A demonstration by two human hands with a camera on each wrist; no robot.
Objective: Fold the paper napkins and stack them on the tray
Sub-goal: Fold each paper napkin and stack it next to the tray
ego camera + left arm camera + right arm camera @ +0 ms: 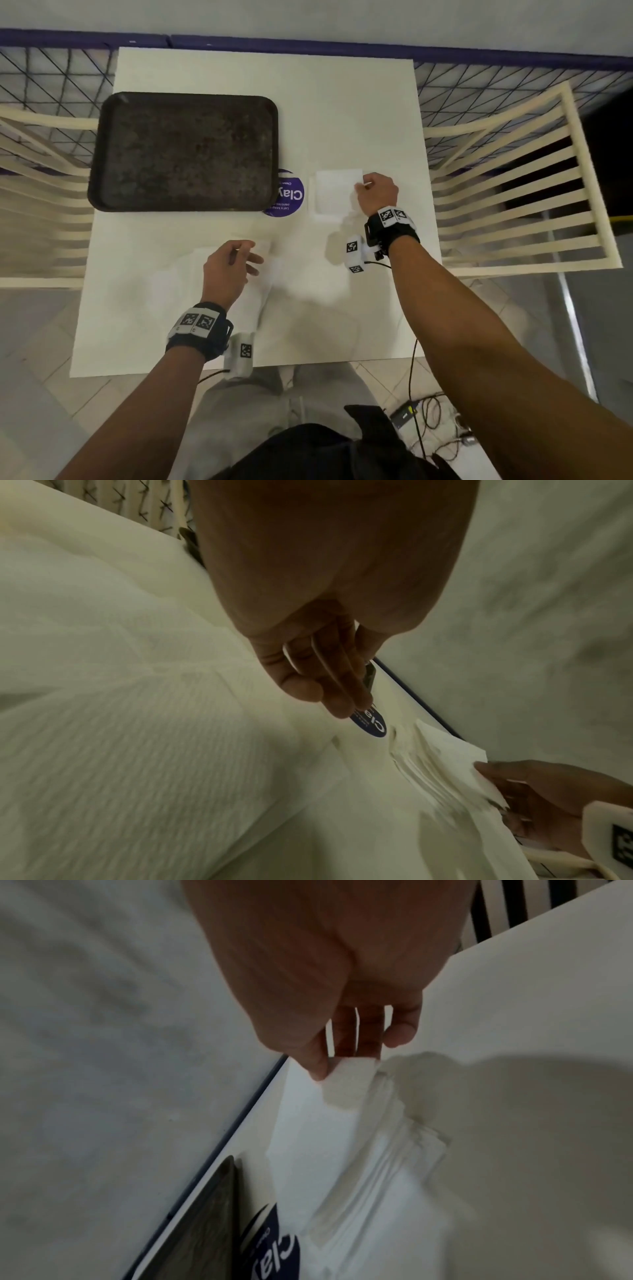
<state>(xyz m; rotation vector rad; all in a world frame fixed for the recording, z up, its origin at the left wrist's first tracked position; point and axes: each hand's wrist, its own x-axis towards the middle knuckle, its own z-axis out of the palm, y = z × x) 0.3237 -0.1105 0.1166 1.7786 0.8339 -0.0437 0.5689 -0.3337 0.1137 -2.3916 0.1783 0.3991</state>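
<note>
The right hand (376, 193) pinches the corner of the top white paper napkin (337, 186) on the napkin pile (373, 1185), right of centre in the head view. The left hand (227, 267), lower centre, hangs loosely uncurled over a blurred unfolded napkin (120, 750), gripping nothing. The dark rectangular tray (185, 150), upper left on the white bench (342, 102), is empty. Judged step: taking a sheet; next it needs peeling off singly.
</note>
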